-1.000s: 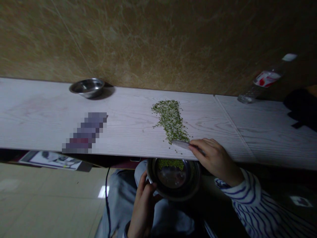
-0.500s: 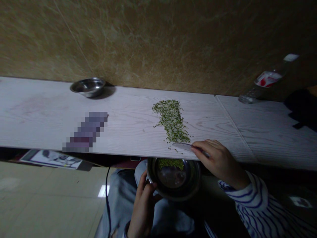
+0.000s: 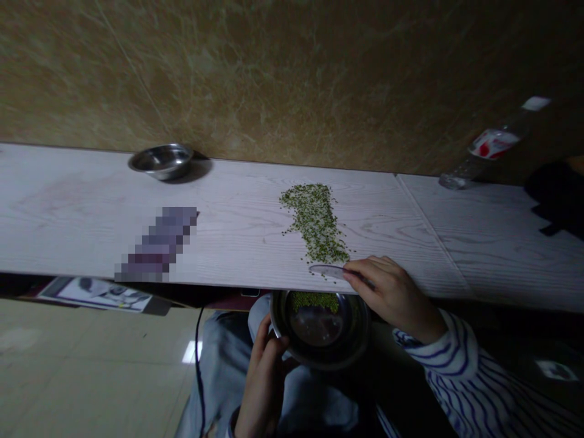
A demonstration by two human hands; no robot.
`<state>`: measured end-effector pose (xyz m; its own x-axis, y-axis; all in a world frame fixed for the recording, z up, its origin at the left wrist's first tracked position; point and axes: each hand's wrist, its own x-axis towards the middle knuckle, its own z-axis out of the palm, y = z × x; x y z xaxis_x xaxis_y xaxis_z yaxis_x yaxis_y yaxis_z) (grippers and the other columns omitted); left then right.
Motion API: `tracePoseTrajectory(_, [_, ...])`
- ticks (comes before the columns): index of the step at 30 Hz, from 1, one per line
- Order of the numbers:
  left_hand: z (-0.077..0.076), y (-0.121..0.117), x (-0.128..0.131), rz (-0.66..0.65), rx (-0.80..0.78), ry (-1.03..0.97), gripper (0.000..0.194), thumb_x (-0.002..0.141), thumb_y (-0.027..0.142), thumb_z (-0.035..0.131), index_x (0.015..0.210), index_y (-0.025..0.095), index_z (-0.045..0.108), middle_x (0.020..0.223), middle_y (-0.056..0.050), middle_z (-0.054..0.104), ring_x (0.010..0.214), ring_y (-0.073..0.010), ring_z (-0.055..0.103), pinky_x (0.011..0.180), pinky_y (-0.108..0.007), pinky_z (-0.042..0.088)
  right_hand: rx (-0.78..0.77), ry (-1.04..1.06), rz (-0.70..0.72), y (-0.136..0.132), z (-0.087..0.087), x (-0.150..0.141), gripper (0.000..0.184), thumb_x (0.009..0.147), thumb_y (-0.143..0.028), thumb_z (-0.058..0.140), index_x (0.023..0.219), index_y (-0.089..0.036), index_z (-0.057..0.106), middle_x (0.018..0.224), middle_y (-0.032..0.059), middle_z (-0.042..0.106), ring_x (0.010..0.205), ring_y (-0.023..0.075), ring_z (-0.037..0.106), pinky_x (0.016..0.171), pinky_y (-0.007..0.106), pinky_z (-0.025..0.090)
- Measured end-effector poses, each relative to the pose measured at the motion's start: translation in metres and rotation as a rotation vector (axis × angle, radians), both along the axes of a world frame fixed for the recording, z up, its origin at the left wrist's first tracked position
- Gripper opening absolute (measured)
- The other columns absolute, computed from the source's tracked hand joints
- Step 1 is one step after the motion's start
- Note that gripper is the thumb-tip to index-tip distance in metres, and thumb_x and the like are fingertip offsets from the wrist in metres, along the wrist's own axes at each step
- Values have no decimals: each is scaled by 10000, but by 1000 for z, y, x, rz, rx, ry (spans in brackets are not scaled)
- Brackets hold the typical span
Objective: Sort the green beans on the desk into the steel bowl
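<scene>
Small green mung beans (image 3: 317,222) lie scattered in a patch on the white tabletop, with a few strays by its front edge. My right hand (image 3: 387,289) pinches the handle of a thin, pale knife (image 3: 326,271), whose rounded blade lies low over the tabletop at the patch's near end. Whether it is a knife or another flat utensil is hard to tell. Below the table edge, my left hand (image 3: 267,365) grips the left rim of a metal bowl (image 3: 353,356) above my lap. More mung beans are heaped at the bowl's far side.
A small metal bowl (image 3: 164,163) stands near the wall at left. A blurred-out flat purple object (image 3: 159,240) lies nearer the edge. At right are a clear plastic bottle (image 3: 493,143) and a dark item (image 3: 559,198). A cable (image 3: 197,359) hangs below the table.
My right hand has moved slightly left with the knife, along the near end of the bean patch. My left hand and the bowl have stayed in place.
</scene>
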<state>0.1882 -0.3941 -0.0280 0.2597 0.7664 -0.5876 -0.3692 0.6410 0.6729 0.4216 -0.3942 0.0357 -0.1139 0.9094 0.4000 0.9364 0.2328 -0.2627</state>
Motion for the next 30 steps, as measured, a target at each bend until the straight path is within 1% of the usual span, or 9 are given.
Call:
tracePoseTrajectory(5, [0, 0, 0, -1, -14, 10, 566, 810, 266, 587, 1367, 265, 484, 1435, -66, 495, 1140, -264, 546, 764, -353, 534, 24, 10, -60, 2, -4, 6, 88, 932, -205, 545, 965, -189, 624, 870, 48, 724, 791, 196, 669, 742, 329, 472])
tracePoseTrajectory(8, [-2, -1, 0, 2, -25, 9, 586, 803, 269, 596, 1376, 261, 468, 1397, -71, 524, 1137, -264, 548, 766, -352, 535, 24, 21, -43, 2, -3, 3, 84, 932, -207, 546, 962, -190, 623, 881, 45, 725, 798, 194, 669, 751, 329, 474])
tracePoseTrajectory(11, [-5, 0, 0, 5, -13, 1, 610, 794, 275, 605, 1384, 250, 454, 1298, -78, 593, 1071, -256, 574, 746, -351, 536, 9, 31, -13, 4, -2, -3, 93, 933, -203, 544, 977, -190, 625, 872, 39, 722, 787, 191, 666, 745, 332, 476])
tracePoseTrajectory(13, [-6, 0, 0, 11, -10, -1, 614, 787, 274, 612, 1380, 247, 456, 1263, -74, 611, 1025, -244, 584, 734, -349, 536, -5, 33, -7, 6, -1, -5, 96, 931, -202, 547, 984, -188, 627, 874, 39, 722, 787, 192, 667, 740, 332, 477])
tracePoseTrajectory(16, [-6, 0, -1, 19, -7, 1, 601, 782, 268, 617, 1365, 252, 472, 1301, -66, 586, 1047, -243, 576, 742, -346, 535, -11, 26, -28, 6, -2, -3, 103, 930, -198, 546, 992, -183, 626, 890, 45, 724, 805, 197, 672, 748, 333, 478])
tracePoseTrajectory(21, [-5, -1, -2, 1, -9, 1, 577, 794, 275, 598, 1359, 259, 482, 1366, -73, 536, 1111, -266, 551, 767, -364, 534, 36, 12, -85, 2, -3, 6, 86, 929, -218, 547, 955, -188, 623, 853, 41, 726, 773, 196, 678, 725, 324, 475])
tracePoseTrajectory(26, [-5, 0, -1, 2, 3, -11, 582, 800, 266, 594, 1368, 251, 466, 1359, -83, 542, 1120, -275, 546, 768, -376, 535, 31, 44, -78, 5, -2, 1, 94, 926, -212, 551, 982, -191, 624, 897, 44, 729, 816, 195, 681, 763, 319, 480])
tracePoseTrajectory(30, [-3, 0, -1, 15, -2, 13, 581, 797, 254, 578, 1366, 241, 465, 1349, -81, 550, 1107, -272, 550, 761, -376, 536, 13, 44, -57, 8, -1, -3, 96, 927, -204, 551, 986, -189, 625, 875, 35, 725, 793, 191, 676, 746, 319, 481])
